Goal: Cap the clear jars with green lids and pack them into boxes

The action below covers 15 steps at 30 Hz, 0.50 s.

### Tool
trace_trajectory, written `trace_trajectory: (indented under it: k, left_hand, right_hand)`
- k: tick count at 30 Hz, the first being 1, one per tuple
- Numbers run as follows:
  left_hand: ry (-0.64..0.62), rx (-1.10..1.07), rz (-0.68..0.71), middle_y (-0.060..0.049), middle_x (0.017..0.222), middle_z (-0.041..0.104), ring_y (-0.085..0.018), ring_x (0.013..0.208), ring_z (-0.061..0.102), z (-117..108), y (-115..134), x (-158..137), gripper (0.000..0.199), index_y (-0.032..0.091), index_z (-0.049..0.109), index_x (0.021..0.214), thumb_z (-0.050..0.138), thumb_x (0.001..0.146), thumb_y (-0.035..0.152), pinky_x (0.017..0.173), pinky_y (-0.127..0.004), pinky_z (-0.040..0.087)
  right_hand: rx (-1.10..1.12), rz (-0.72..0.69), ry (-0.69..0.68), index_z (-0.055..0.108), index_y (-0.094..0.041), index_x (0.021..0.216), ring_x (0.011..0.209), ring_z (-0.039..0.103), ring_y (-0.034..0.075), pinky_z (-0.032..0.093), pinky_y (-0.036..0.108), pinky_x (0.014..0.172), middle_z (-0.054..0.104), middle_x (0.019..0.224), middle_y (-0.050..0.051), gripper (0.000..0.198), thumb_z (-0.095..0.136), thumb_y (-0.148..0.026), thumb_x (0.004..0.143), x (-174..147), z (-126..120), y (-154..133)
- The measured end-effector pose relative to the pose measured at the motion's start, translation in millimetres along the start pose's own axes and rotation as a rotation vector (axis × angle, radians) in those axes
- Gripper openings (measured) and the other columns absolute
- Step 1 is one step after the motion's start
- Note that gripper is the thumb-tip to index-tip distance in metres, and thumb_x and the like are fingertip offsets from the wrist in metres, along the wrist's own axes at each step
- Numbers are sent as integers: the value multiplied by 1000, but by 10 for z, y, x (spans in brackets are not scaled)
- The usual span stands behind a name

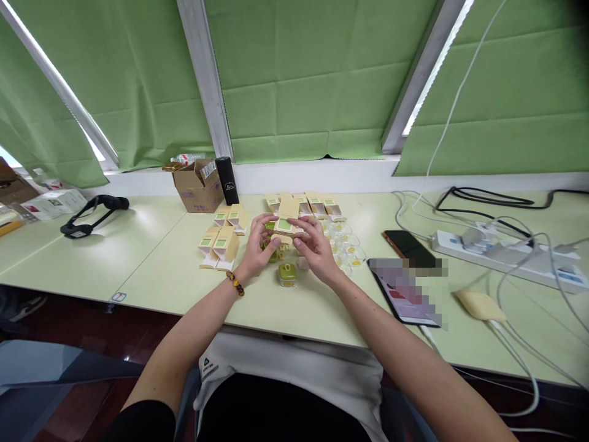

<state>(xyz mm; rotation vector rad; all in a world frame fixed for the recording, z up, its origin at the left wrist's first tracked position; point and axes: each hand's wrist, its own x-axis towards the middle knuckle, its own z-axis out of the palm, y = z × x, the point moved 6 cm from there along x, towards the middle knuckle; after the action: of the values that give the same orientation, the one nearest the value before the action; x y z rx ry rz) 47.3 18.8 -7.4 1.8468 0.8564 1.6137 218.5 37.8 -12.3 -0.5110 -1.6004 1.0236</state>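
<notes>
Between my hands is a small cream carton [284,226] with a green label and raised flaps, held above the table. My left hand [258,250] grips its left side, the thumb near the front flap. On the other side, my right hand [317,250] has its fingers along the carton's edge and its thumb at the front. Just below stands a small clear jar with a green lid [288,272]; other green-lidded pieces are partly hidden behind my left fingers. Several clear cups with yellow bits [352,250] sit right of my right hand.
Several similar open cartons [225,242] stand to the left, and more cartons [315,205] at the back. Rightward lie a phone [409,247], a tablet [400,294], a power strip [506,258] and cables. A brown box [197,190], black cylinder [227,180] and black headset [94,215] are leftward.
</notes>
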Motion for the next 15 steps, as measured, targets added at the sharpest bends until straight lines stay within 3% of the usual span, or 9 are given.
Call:
trace_trajectory:
  k: [15]
  left_hand:
    - [73, 24, -15, -13, 145, 47, -17, 97, 67, -17, 5, 9, 51, 24, 59, 130, 73, 94, 58, 86, -34, 60]
  right_hand:
    - [19, 1, -25, 67, -35, 138, 103, 72, 19, 62, 48, 108, 35, 147, 8, 59, 80, -63, 87, -13, 86, -6]
